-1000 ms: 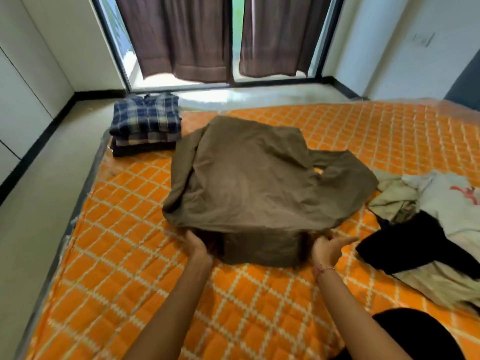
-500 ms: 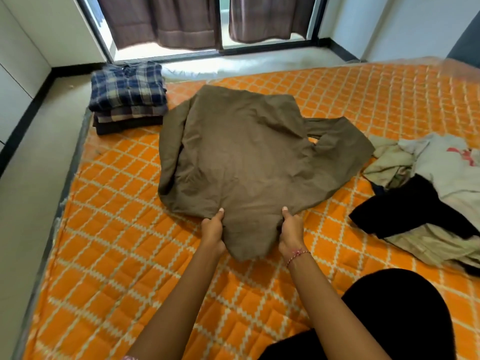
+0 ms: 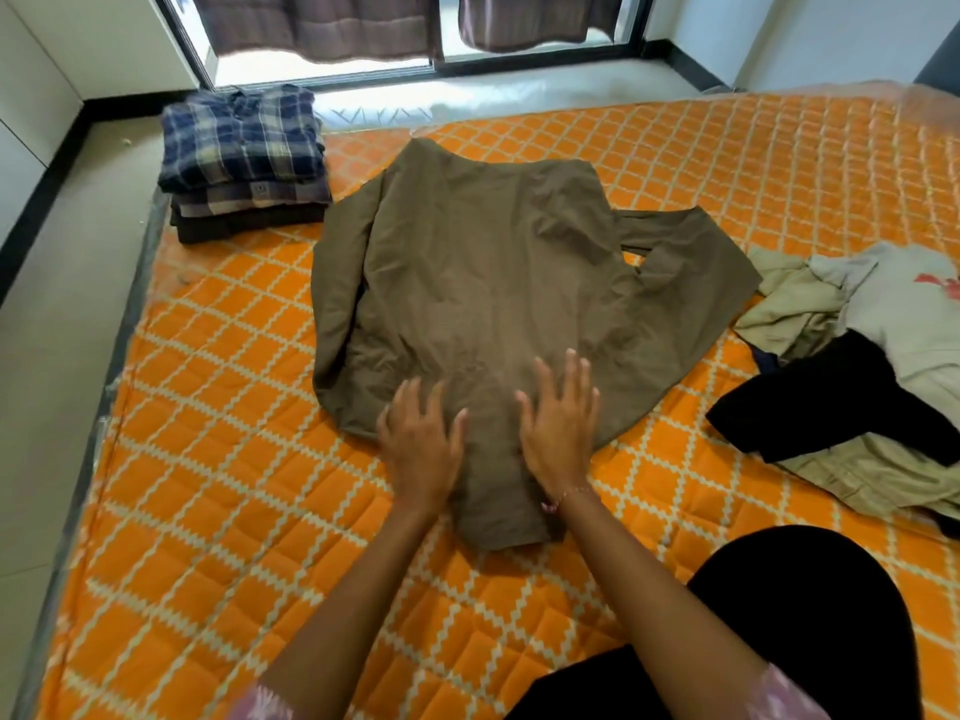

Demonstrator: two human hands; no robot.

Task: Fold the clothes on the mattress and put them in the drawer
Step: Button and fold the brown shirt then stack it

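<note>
A brown shirt (image 3: 483,283) is being pressed flat by the left hand (image 3: 422,445) and right hand (image 3: 560,427), palms open, side by side at its near end, its length running away across the mattress (image 3: 208,511).

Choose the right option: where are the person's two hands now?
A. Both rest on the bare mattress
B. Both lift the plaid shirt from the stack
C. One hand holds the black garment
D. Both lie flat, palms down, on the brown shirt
D: the left hand and the right hand lie spread, palms down, on the near part of the brown shirt.
</note>
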